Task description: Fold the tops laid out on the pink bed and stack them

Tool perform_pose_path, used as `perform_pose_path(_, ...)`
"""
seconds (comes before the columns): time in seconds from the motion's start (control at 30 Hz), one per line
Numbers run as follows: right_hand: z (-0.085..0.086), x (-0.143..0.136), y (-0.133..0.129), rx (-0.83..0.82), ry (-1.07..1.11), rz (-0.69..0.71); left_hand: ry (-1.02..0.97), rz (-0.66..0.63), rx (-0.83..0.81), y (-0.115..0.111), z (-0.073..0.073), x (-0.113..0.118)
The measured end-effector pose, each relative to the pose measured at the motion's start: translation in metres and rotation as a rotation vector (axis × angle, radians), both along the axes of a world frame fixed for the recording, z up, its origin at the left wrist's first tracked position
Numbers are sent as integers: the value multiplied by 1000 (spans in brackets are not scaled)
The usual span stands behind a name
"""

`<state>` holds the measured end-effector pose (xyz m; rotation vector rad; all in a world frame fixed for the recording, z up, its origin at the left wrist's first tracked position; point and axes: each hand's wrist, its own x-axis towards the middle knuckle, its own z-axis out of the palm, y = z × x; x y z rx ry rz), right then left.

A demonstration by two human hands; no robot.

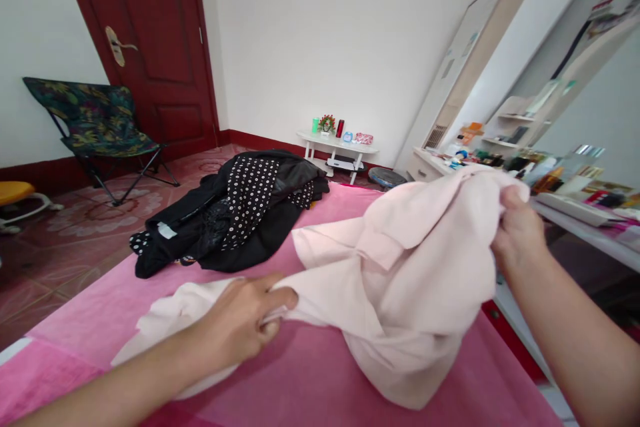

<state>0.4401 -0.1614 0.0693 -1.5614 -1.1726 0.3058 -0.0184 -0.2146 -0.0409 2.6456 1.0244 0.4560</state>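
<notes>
A pale pink garment (415, 267) stretches between my two hands above the pink bed cover (300, 373). My left hand (250, 313) is closed around a gathered, sleeve-like part of it, low over the bed. Its ruffled pale end (170, 320) trails on the cover beyond that hand. On the other side, my right hand (520, 227) is closed on the garment's upper edge and holds it raised, so the cloth hangs in loose folds. The exact cut of the garment is hidden by the folds.
A heap of black clothes (240, 207), partly white-dotted, lies at the bed's far left. A dressing table (610, 240) crowded with bottles stands close on the right. Farther off are a folding chair (100, 120), a red door (155, 47) and a small white table (335, 143).
</notes>
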Motion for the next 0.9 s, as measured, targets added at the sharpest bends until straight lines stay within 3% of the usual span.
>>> perform_pose_path(0.07,-24,14,-10,-31,219,-11,-76,103,159,24,37,-16)
perform_pose_path(0.17,-67,17,-39,-328,295,115,-230,443,437,71,89,-43)
perform_pose_path(0.23,-90,12,-60,-449,200,132,-176,637,526,101,109,-54)
perform_pose_path(0.3,-104,5,-78,-462,82,151,-102,714,564,120,112,-55)
perform_pose_path(0.4,-116,-6,-96,-468,-64,278,-35,523,611,121,84,-34)
perform_pose_path(0.57,-125,-39,-107,-299,-338,332,139,-89,479,83,0,23)
perform_pose_path(0.63,-126,-60,-110,-197,-536,320,169,-220,404,72,-24,40)
perform_pose_path(0.73,-128,-90,-111,-121,-737,303,136,-260,296,66,-40,57)
perform_pose_path(0.9,-140,-111,-91,-177,-794,235,103,-270,122,69,-34,64)
